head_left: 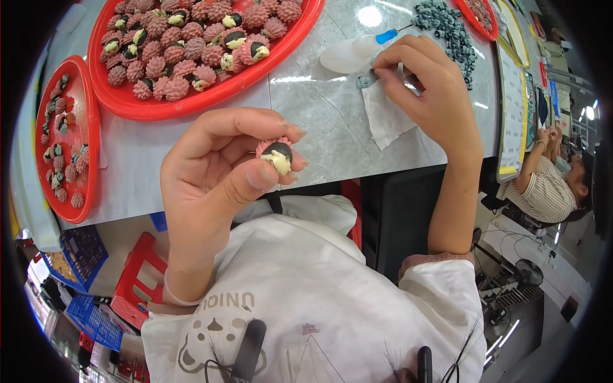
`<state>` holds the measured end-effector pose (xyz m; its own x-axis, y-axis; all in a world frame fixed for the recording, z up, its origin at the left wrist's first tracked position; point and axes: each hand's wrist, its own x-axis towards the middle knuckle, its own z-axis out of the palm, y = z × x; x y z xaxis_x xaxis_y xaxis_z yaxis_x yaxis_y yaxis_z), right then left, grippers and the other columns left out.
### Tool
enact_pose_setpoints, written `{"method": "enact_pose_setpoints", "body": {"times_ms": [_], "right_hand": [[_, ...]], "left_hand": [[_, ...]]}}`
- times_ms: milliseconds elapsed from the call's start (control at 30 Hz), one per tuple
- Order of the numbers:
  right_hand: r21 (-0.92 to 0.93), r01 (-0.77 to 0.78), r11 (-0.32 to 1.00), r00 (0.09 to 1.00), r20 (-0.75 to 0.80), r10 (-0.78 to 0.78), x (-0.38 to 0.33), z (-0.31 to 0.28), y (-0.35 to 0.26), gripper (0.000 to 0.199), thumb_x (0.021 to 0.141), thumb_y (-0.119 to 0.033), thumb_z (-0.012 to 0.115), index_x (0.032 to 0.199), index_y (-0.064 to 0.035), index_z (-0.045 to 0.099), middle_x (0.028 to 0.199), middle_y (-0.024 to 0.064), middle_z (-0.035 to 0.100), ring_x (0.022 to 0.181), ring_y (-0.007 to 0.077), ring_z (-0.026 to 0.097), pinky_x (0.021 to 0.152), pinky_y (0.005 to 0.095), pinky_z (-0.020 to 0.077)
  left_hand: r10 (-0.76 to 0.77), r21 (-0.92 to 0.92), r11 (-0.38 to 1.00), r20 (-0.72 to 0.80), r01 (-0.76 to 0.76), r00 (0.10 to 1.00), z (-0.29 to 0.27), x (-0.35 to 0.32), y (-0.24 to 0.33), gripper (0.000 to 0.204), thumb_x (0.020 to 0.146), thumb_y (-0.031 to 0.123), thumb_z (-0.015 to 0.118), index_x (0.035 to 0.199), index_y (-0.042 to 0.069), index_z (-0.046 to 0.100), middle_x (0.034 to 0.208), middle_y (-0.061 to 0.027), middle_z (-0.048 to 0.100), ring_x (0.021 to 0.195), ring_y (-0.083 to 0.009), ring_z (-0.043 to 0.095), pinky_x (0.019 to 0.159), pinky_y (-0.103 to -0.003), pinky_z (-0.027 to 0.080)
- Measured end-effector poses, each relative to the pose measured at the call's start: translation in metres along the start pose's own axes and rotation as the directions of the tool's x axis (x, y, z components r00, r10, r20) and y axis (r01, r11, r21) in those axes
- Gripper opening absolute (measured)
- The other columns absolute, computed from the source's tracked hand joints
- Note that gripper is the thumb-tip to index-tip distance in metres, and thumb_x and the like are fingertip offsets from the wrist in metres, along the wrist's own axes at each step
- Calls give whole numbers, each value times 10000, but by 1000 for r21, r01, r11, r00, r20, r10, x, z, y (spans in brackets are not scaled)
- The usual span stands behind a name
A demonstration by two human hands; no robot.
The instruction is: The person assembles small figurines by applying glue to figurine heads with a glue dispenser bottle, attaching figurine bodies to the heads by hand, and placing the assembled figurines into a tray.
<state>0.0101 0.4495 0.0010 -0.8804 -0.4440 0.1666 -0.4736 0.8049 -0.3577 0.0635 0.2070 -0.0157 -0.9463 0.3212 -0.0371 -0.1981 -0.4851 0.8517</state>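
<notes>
My left hand (pixel 211 172) is raised near the table's front edge, thumb and fingers closed around a small figurine (pixel 279 157). It has a pink ridged shell with a black and cream part facing up. Farther right, my right hand (pixel 428 86) reaches over a crumpled white tissue (pixel 386 115), its fingers curled and the tips pinched together. Beside those fingertips, at the tissue's edge, is a small grey-blue piece (pixel 364 82). Whether the fingers grip anything cannot be made out. A translucent white squeeze bottle (pixel 345 57) with a blue cap and thin needle tip lies just beyond.
A large red tray (pixel 147 113) of pink figurines stands at the back left, a smaller red tray (pixel 80 118) left of it. A pile of dark teal pieces (pixel 450 45) lies at the back right, near another red tray (pixel 476 18). A person (pixel 543 185) sits far right.
</notes>
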Motion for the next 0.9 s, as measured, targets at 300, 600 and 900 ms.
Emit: {"method": "enact_pose_setpoints", "body": {"times_ms": [300,600,900], "right_hand": [[104,-89,991,992,-82,98,7,3,5,74,721,-8,591,782,13,556,692,45,508,568,111,469,518,222,381],[20,-43,999,994,-96,45,6,3,1,74,703,-13,613,763,2,573,691,52,538,600,127,536,527,213,403],[-249,210,946,949,-180,-258,2,10,11,128,669,8,635,782,-19,580,790,49,558,619,178,548,517,247,453]], "left_hand": [[-24,70,997,-27,26,999,2,-1,1,351,792,245,619,984,-14,481,942,-133,521,746,-160,560,599,-210,452],[-23,81,996,-31,26,999,1,-1,1,347,793,237,617,987,-16,480,946,-138,520,745,-162,562,600,-210,452],[-32,84,996,-26,34,999,2,-1,1,346,796,236,611,990,-18,480,950,-140,520,752,-163,562,600,-210,450]]}}
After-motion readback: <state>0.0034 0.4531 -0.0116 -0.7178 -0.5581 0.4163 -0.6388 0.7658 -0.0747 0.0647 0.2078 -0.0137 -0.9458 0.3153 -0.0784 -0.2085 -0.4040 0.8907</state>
